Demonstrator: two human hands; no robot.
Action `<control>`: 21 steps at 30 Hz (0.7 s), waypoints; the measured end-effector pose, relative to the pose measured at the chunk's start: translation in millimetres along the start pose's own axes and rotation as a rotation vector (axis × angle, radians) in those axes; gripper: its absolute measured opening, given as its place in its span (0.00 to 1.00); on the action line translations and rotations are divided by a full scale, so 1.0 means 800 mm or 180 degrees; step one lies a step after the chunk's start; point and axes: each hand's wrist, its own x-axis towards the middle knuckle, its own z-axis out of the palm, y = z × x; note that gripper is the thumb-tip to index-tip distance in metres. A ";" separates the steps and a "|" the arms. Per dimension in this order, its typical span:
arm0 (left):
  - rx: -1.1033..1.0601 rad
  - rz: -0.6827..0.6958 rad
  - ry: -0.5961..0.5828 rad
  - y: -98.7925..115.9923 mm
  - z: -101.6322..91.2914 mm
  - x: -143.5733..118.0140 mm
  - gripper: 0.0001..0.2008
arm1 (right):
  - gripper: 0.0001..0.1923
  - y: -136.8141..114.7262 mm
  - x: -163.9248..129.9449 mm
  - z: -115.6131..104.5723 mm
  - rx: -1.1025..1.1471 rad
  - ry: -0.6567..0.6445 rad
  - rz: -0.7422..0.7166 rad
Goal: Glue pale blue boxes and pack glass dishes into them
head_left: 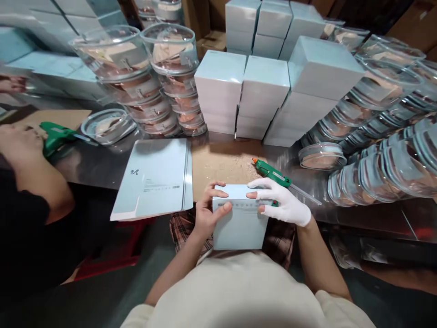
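Observation:
A pale blue cardboard box (241,225) rests against my lap at the table's near edge. My left hand (206,212), bare, grips its left side with fingers curled over the top flap. On the box's top right edge lies my right hand (285,202), in a white glove, with its fingers pressing the flap down. A green glue gun (273,173) lies on the table just behind my right hand, with its orange nozzle pointing left.
Flat unfolded box blanks (153,180) lie to the left. Stacks of finished blue boxes (262,91) stand behind. Clear round containers (160,77) are piled at left and right (385,136). A co-worker's arm (30,168) and a second green glue gun (56,136) are at far left.

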 end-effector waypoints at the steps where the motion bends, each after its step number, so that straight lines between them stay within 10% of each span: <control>1: 0.0055 -0.0026 -0.0003 0.004 0.000 0.000 0.18 | 0.17 -0.002 0.001 0.000 -0.0054 -0.0039 0.0017; 7: 0.0203 -0.0189 -0.0129 0.019 -0.001 0.006 0.18 | 0.18 -0.001 -0.012 0.010 -0.0327 0.0386 0.0246; 11: 0.0146 -0.0313 0.1058 0.018 -0.010 0.031 0.18 | 0.40 0.003 -0.035 0.057 -0.1610 0.1711 0.0443; 15: -0.0519 -0.0991 0.1433 0.019 -0.008 0.054 0.25 | 0.12 0.013 -0.047 0.102 -0.2157 0.0813 -0.0209; 18: -0.1071 -0.1217 0.0936 0.020 -0.004 0.056 0.33 | 0.08 0.021 -0.033 0.079 -0.2039 0.0466 -0.0020; 21: -0.0868 -0.0780 0.0935 0.018 -0.011 0.047 0.49 | 0.21 0.015 0.018 0.003 -0.2610 0.1168 -0.0153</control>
